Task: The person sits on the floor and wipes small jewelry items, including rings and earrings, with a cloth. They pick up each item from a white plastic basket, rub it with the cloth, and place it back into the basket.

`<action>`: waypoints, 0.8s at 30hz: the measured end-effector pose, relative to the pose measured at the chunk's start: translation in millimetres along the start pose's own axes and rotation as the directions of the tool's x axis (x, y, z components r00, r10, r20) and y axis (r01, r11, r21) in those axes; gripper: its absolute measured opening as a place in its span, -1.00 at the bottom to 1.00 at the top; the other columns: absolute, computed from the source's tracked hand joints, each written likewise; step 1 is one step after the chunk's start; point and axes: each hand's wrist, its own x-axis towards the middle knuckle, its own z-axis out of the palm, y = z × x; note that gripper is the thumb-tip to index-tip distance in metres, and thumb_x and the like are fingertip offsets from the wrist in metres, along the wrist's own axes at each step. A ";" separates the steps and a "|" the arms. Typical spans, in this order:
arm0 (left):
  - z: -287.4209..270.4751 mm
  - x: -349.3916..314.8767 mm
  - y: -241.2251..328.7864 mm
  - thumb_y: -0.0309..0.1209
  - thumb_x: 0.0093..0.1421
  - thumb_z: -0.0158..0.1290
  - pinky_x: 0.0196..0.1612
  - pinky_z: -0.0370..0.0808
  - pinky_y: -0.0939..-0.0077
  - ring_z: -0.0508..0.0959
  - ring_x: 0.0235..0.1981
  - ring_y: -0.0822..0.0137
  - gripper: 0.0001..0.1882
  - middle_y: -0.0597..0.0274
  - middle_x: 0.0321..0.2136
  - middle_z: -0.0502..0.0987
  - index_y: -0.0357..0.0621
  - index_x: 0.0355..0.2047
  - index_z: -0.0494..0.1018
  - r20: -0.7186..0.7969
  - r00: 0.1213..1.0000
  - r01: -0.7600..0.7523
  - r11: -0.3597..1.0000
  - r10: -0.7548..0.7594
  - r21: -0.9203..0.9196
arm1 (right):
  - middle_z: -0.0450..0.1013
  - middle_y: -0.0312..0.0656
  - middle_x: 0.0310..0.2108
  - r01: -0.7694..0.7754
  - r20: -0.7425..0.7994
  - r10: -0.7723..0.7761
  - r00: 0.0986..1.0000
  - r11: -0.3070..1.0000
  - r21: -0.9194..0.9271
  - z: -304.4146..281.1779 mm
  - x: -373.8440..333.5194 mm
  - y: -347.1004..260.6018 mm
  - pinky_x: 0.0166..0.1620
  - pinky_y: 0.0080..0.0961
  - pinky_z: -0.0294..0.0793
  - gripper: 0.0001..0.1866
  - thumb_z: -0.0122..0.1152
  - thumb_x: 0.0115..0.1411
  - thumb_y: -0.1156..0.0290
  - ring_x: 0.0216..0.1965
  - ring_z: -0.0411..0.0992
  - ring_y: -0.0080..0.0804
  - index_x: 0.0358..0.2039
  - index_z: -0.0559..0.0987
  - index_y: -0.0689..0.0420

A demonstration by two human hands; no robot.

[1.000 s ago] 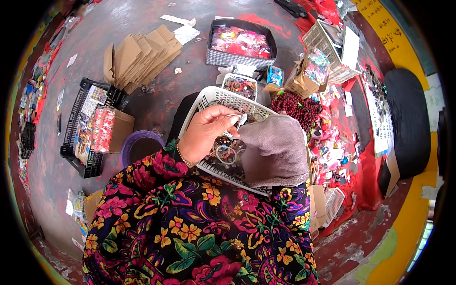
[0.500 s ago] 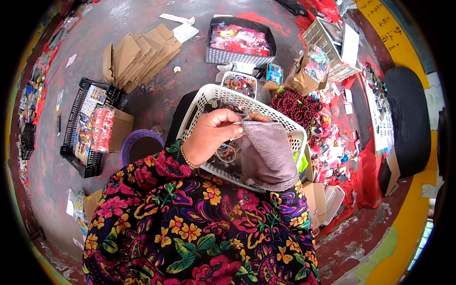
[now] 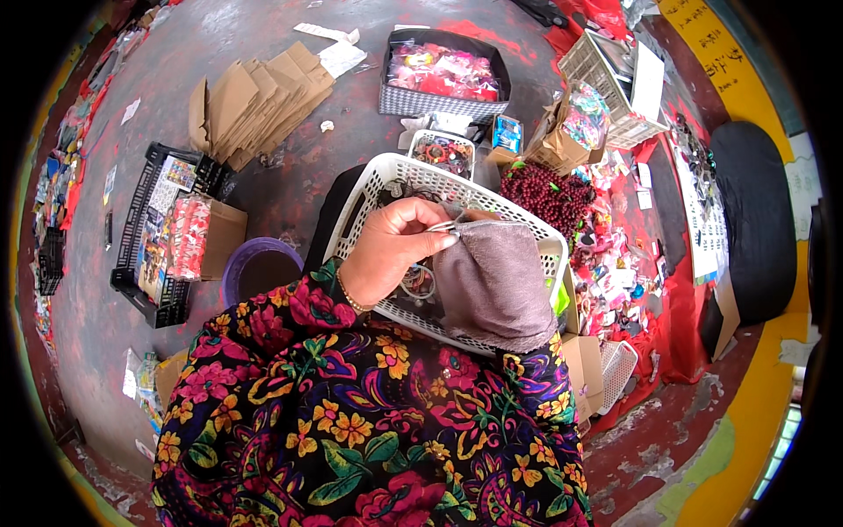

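A white perforated plastic basket point(image 3: 356, 206) stands in front of me, with dark stringy pieces and round bangle-like loops point(image 3: 418, 283) inside. Above it, my left hand point(image 3: 391, 250) pinches a thin, pale ring-like band point(image 3: 443, 227) between thumb and forefinger. A greyish-mauve cloth point(image 3: 496, 285) drapes over my right hand point(image 3: 479, 215) and hangs down over the basket's near right side. Only a little of the right fingers shows at the cloth's upper edge, close against the left fingertips. The cloth hides the rest of that hand, which appears to grip it.
On the left are a purple bucket point(image 3: 263, 268), a black crate point(image 3: 154, 233) and flattened cardboard point(image 3: 259, 105). Ahead stand a patterned box of pink packets point(image 3: 445, 75) and a small white basket point(image 3: 442, 154). Dark red beads point(image 3: 546, 202) and scattered trinkets point(image 3: 615, 281) lie right.
The cloth has shifted slightly left and turned, and bunches more roundly over my right hand. The left hand keeps its pinch at nearly the same spot.
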 end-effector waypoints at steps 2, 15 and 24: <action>-0.5 -0.3 2.5 -0.71 0.08 0.05 -0.15 0.40 0.62 0.41 -0.25 0.53 -0.85 0.33 -0.30 0.42 -0.22 -0.38 0.40 -0.014 0.999 0.033 0.999 -0.033 -0.022 | 0.42 -0.03 -0.28 0.013 0.051 -0.013 0.999 1.000 0.007 -2.9 -1.2 4.7 -0.13 -0.37 0.36 -0.74 0.08 0.03 0.56 -0.22 0.40 -0.13 -0.21 0.46 0.19; 5.6 -3.3 2.9 -0.66 0.05 0.13 -0.26 0.40 0.71 0.42 -0.34 0.63 -0.80 0.41 -0.38 0.42 -0.21 -0.36 0.36 0.076 0.997 -0.010 0.992 0.000 0.129 | 0.41 -0.07 -0.28 0.016 -0.156 -0.026 0.987 0.997 -0.070 5.4 -1.3 1.3 -0.22 -0.33 0.38 -0.77 0.16 -0.14 0.56 -0.27 0.41 -0.17 -0.37 0.51 0.19; 9.8 -6.0 13.2 -0.71 0.05 0.06 -0.25 0.44 0.64 0.47 -0.29 0.52 -0.68 0.28 -0.30 0.46 -0.14 -0.22 0.28 0.085 0.996 0.040 0.999 -0.039 -0.013 | 0.43 -0.04 -0.50 -0.059 -0.153 0.052 0.987 0.998 -0.036 -8.1 13.1 -19.0 -0.36 -0.33 0.39 -0.79 0.25 -0.11 0.41 -0.43 0.43 -0.10 -0.43 0.52 0.21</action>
